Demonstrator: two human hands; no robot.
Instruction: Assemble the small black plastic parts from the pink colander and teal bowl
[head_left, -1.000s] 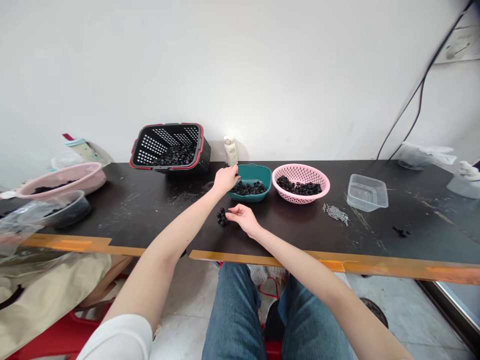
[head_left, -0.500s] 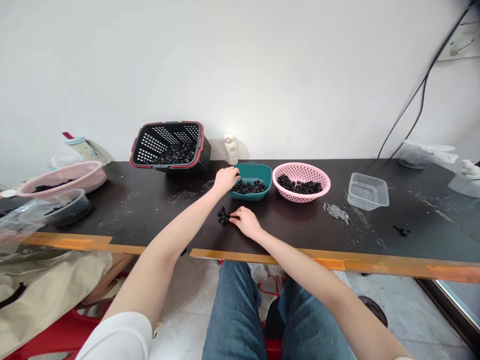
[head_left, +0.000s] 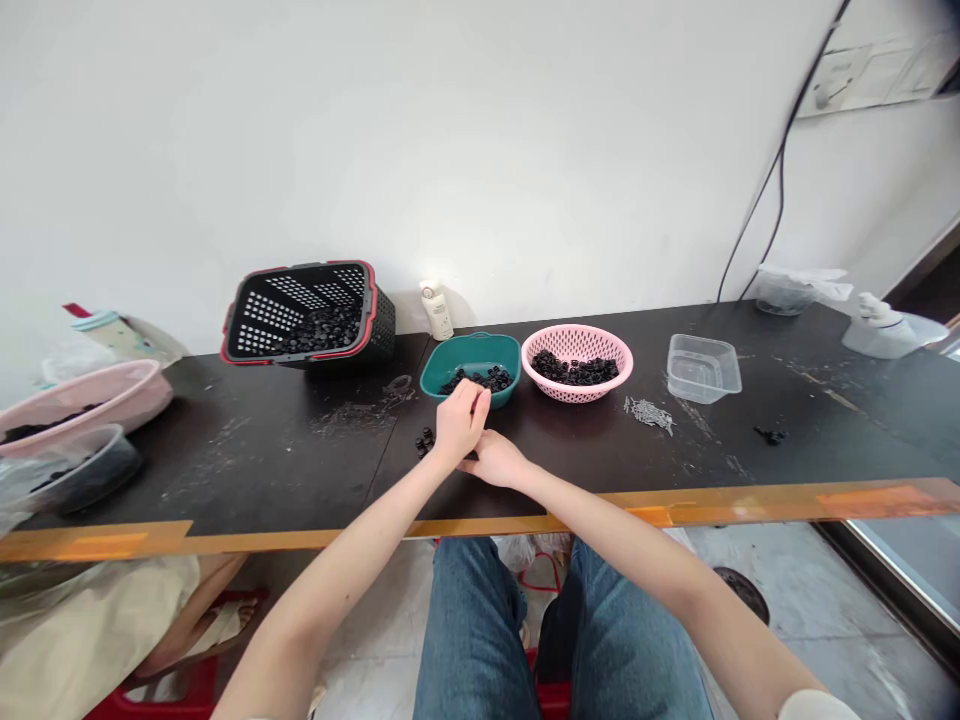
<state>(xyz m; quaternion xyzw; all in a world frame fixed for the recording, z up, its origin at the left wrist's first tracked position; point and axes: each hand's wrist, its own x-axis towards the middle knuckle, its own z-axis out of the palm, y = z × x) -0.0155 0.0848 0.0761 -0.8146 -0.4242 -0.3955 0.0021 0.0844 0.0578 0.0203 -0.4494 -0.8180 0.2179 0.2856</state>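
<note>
My left hand (head_left: 460, 424) is closed, fingers pinched together, just in front of the teal basin (head_left: 439, 362). What it pinches, if anything, is hidden. Right up against it, my right hand (head_left: 498, 460) is closed low over the table, with a bit of a small black part (head_left: 472, 455) showing at its fingertips. Several round black pieces (head_left: 424, 441) lie together on the table left of both hands. More small black pieces (head_left: 495, 379) fill the bottom of the teal basin. A pink perforated basket (head_left: 622, 352) of black rings (head_left: 576, 370) stands to its right.
A black red-rimmed basket (head_left: 384, 325) holding black parts and a white bottle (head_left: 437, 310) stand by the wall. Rightward are grey pins (head_left: 649, 414), a clear tub (head_left: 703, 370) and black pieces (head_left: 770, 435). A pink basin (head_left: 142, 390) and clear bowl (head_left: 112, 470) stand left.
My left hand has come out of the teal basin and down toward me to meet my right hand. The view has turned slightly, shifting the table's contents leftward.
</note>
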